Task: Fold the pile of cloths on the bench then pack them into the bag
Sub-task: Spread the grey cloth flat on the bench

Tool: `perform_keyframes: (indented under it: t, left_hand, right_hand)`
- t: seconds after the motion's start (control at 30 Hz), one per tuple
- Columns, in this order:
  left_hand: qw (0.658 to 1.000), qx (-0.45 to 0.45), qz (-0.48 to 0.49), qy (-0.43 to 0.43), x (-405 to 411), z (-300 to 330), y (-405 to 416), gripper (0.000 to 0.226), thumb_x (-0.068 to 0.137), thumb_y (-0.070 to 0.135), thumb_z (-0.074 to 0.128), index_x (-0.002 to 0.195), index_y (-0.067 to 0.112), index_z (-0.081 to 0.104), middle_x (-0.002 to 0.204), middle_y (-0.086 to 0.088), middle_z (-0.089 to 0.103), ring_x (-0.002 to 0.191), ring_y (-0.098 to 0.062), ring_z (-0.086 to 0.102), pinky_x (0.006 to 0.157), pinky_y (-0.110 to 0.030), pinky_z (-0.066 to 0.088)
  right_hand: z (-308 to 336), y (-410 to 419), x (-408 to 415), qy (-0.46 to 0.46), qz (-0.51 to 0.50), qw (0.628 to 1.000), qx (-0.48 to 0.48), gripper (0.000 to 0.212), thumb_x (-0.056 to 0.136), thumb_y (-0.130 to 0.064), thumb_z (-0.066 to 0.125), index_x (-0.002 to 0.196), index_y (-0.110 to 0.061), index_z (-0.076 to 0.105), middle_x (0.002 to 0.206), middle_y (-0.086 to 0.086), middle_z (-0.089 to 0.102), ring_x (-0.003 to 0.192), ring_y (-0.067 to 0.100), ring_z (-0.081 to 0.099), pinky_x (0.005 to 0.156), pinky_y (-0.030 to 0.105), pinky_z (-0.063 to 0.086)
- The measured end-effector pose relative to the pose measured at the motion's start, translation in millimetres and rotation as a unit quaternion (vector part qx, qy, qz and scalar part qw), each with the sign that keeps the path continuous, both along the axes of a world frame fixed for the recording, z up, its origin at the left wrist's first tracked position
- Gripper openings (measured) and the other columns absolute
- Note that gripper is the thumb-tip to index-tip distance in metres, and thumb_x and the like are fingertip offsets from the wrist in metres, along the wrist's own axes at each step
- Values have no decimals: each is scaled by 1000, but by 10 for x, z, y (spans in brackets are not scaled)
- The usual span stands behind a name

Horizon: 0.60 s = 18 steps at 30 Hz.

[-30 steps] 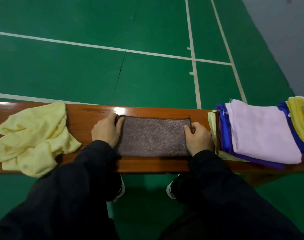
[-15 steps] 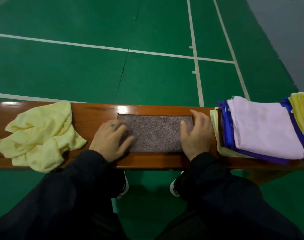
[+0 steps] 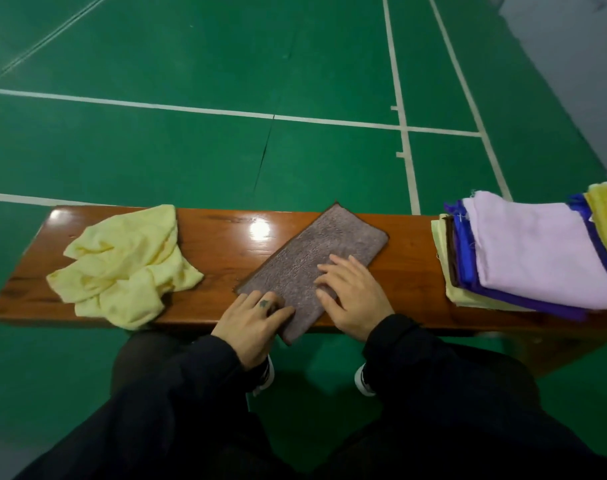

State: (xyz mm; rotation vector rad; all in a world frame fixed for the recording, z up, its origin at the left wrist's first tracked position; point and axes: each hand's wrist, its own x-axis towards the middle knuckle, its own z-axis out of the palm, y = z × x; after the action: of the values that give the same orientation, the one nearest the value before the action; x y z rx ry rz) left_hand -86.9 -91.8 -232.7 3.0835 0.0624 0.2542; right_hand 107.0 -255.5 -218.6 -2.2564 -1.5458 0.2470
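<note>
The folded brown towel [image 3: 312, 268] lies diagonally, long axis toward upper right, under the flat-fingered left hand [image 3: 251, 322] and right hand [image 3: 352, 296].

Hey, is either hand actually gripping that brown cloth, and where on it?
Neither grips it. Both the left hand and right hand lie flat, fingers straight, on the near end of the brown cloth.

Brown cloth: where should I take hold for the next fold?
Probably the near end of the brown cloth, from the person's side: its corner overhangs the bench edge by the left hand, so fingers can slip beneath.
</note>
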Motion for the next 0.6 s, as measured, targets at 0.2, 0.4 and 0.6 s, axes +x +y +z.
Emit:
perform_keyframes:
  t: [0.2, 0.4, 0.6]
  left_hand:
    - [985, -161, 56, 1, 233, 80, -380, 31, 83, 27, 44, 102, 15, 66, 96, -4, 62, 83, -31, 63, 68, -41, 56]
    - [983, -185, -11, -8, 279, 139, -684, 58, 80, 58, 63, 124, 21, 56, 119, -1, 60, 111, -24, 54, 93, -41, 48]
    - [976, -210, -21, 50, 313, 21, -469, 63, 78, 33, 72, 136, 21, 52, 127, -2, 65, 114, -24, 62, 95, -43, 53]
  right_hand:
    - [-13, -349, -290, -22, 146, 989, -13, 84, 86, -51, 60, 156, -12, 34, 145, 5, 55, 134, 19, 48, 118, 35, 35]
    - [69, -630, -113, 114, 32, 991, 61, 22, 89, -29, 63, 108, -21, 70, 98, -6, 72, 89, 13, 66, 80, 36, 55]
    - [200, -711, 117, 390, -87, 913, 82, 25, 86, 6, 69, 93, -17, 76, 92, -4, 76, 92, 13, 72, 83, 32, 58]
